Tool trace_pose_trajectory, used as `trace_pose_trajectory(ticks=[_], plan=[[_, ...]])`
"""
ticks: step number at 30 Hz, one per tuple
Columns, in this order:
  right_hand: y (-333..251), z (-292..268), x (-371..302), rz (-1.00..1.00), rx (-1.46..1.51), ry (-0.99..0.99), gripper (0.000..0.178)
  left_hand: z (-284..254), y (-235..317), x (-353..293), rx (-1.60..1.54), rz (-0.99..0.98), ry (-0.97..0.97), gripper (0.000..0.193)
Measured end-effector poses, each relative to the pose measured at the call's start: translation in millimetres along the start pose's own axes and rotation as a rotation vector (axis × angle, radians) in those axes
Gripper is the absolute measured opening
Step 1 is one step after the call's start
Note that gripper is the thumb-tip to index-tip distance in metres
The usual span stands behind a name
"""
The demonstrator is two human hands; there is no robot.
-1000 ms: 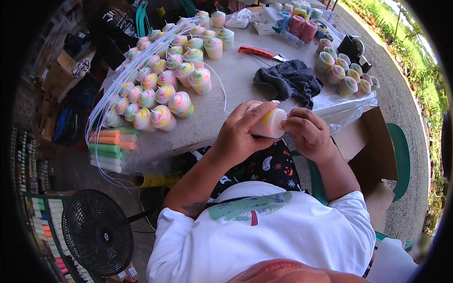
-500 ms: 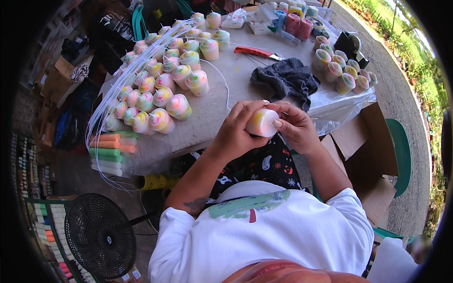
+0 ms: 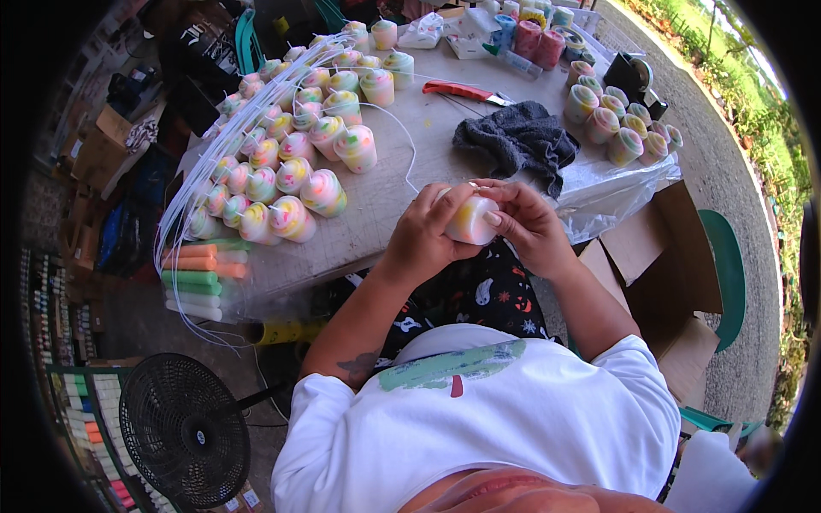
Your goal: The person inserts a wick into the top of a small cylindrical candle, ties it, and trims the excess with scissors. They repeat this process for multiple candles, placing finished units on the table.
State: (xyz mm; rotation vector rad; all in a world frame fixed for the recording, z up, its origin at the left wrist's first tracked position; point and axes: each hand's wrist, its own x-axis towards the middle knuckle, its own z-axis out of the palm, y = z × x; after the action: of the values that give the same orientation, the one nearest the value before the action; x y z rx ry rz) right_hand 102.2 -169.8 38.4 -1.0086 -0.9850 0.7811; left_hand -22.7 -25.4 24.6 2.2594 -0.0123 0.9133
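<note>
Over my lap, at the table's near edge, I hold a small pastel candle (image 3: 469,224) on its side. It is white with yellow and pink tints, and its pale flat base faces right. My left hand (image 3: 425,229) is wrapped round its body. The thumb and fingers of my right hand (image 3: 532,227) close on the base end, the thumb pressed against it. My fingers hide the candle's far end. Left of my hands stand rows of similar swirl-topped candles (image 3: 356,149), many with wicks. Long white wicks (image 3: 184,192) drape across them.
A dark cloth (image 3: 517,141) and a red utility knife (image 3: 462,90) lie beyond my hands. More swirled candles (image 3: 626,147) stand at the right, near a tape dispenser (image 3: 634,81). An open cardboard box (image 3: 676,256) is at my right, a black fan (image 3: 184,427) at lower left.
The candle has turned slightly in my hands, showing less of its flat base and more of its tinted side. My right thumb has shifted a little up and left across it.
</note>
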Motion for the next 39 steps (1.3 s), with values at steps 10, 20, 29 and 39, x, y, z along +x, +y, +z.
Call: trace_pose_trajectory(ticks=[10, 20, 29, 39], plan=[[7.9, -4.4, 7.7, 0.037, 0.033, -0.074, 0.023, 3.6, -14.9, -3.4, 0.004, 0.044, 0.031, 0.071], [-19.7, -117.9, 142.6, 0.054, -1.166, 0.313, 0.036, 13.3, -54.7, -10.5, -0.445, -0.205, 0.395, 0.069], [24.6, -110.3, 102.5, 0.028, -1.43, 0.078, 0.021, 12.8, -51.9, -10.8, -0.442, -0.263, 0.339, 0.07], [-6.9, -119.3, 127.6, -0.014, -1.304, 0.388, 0.023, 10.3, -45.2, -10.6, -0.319, -0.29, 0.358, 0.066]])
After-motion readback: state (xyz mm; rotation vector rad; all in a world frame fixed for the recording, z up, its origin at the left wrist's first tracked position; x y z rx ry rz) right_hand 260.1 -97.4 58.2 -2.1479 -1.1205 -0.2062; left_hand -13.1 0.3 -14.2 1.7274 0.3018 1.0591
